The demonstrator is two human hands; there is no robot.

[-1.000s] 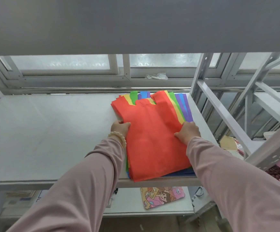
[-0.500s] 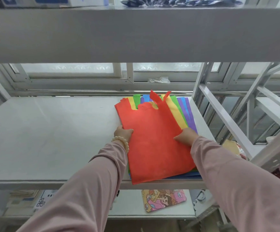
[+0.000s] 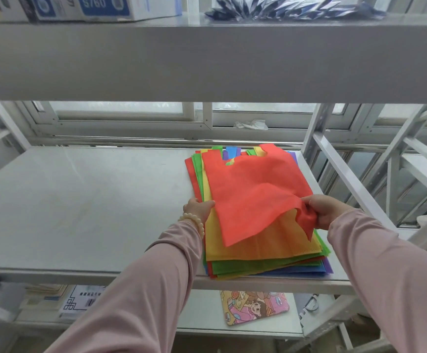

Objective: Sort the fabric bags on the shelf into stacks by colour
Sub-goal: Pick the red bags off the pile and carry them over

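A mixed pile of fabric bags (image 3: 263,263) in yellow, green, red, blue and purple lies at the right end of the grey shelf (image 3: 80,205). The top red bag (image 3: 253,189) is partly peeled up off the pile. My right hand (image 3: 327,212) grips its crumpled right lower edge and lifts it, baring a yellow bag (image 3: 258,248) underneath. My left hand (image 3: 198,207), a bead bracelet at the wrist, sits at the pile's left edge with its fingers tucked under the red bag; how they lie is hidden.
The shelf's left and middle are bare grey board. A shelf board (image 3: 207,59) overhead carries boxes (image 3: 100,6) and dark packets. A metal upright and braces (image 3: 317,138) stand right of the pile. A cartoon mat (image 3: 253,307) and papers lie on the lower shelf.
The red bag lay flat on the pile under both hands; now my right hand has bunched its right edge and raised it, uncovering the yellow bag. The view has tilted up.
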